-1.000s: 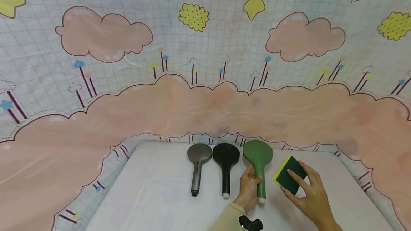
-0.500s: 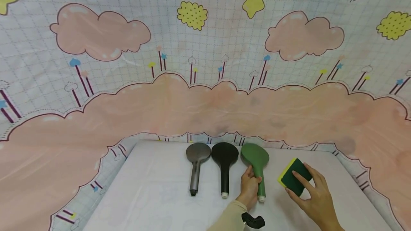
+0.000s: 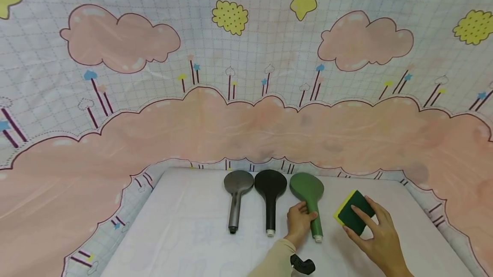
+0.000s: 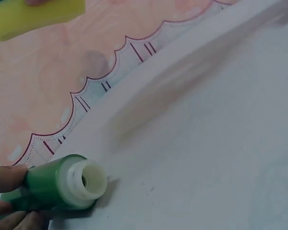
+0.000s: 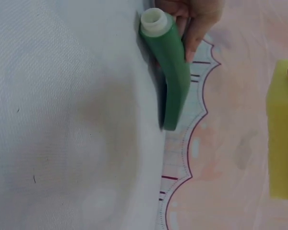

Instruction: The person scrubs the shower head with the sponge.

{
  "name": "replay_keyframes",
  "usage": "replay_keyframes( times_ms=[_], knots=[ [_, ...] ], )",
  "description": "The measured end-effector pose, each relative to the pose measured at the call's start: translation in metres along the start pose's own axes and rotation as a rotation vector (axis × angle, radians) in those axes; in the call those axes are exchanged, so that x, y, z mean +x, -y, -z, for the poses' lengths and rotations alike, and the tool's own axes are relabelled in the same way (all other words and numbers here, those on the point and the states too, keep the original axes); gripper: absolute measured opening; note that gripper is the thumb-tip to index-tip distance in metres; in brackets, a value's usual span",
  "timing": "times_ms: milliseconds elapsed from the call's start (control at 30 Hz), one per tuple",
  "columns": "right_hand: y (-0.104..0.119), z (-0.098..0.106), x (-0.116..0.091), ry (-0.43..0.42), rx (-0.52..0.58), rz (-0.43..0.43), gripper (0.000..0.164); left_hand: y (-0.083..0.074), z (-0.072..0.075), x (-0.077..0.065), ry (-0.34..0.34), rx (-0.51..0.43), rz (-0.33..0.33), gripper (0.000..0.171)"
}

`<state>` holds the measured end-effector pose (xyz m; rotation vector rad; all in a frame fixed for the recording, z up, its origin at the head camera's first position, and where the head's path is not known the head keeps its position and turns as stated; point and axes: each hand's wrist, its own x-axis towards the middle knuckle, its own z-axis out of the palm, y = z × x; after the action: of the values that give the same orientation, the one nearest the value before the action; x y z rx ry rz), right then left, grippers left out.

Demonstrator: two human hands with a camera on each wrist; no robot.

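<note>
A green shower head point(image 3: 307, 186) lies on the white tabletop, its round face toward the back and its white threaded end toward me. My left hand point(image 3: 299, 224) grips its handle from the left, thumb on top. The left wrist view shows the handle point(image 4: 50, 184) between thumb and curled fingers. To the right, raised over the table, my right hand point(image 3: 379, 236) pinches a sponge point(image 3: 353, 217) with a yellow side and a dark green scouring side. In the right wrist view only the edge of the sponge point(image 5: 282, 148) and bits of fingers show.
Left of the green one, a black shower head point(image 3: 271, 187) and a grey shower head point(image 3: 239, 185) lie side by side, handles toward me. Behind the white table point(image 3: 185, 225) hangs a backdrop point(image 3: 246, 131) printed with clouds and stars. A black strap-like piece point(image 3: 303, 264) is at my left wrist.
The sponge in my right hand has shifted right, away from the green shower head, then stayed there. The green shower head has turned slightly, its handle end now further right.
</note>
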<state>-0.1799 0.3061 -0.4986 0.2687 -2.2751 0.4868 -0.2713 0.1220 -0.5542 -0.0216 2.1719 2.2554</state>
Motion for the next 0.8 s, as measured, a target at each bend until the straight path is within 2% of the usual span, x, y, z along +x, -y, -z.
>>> replay_keyframes(
  times_ms=[200,333,467,667,800],
  knots=[
    [0.0,0.0,0.002,0.004,0.006,0.007,0.064,-0.005,0.003,0.0,-0.018,0.124,-0.004,0.042],
    [0.003,-0.001,0.007,-0.022,0.017,0.028,0.064,-0.008,0.008,-0.003,-0.038,0.232,-0.075,0.036],
    [0.007,-0.001,0.011,-0.05,0.034,0.057,0.067,-0.012,0.017,-0.009,-0.03,0.279,-0.135,0.033],
    [0.014,0.002,0.022,-0.027,0.033,0.064,0.067,-0.022,0.033,-0.019,0.056,0.253,-0.164,0.031],
    [0.019,0.002,0.033,-0.02,0.031,0.083,0.071,-0.032,0.047,-0.022,0.087,0.231,-0.199,0.025]
  ],
)
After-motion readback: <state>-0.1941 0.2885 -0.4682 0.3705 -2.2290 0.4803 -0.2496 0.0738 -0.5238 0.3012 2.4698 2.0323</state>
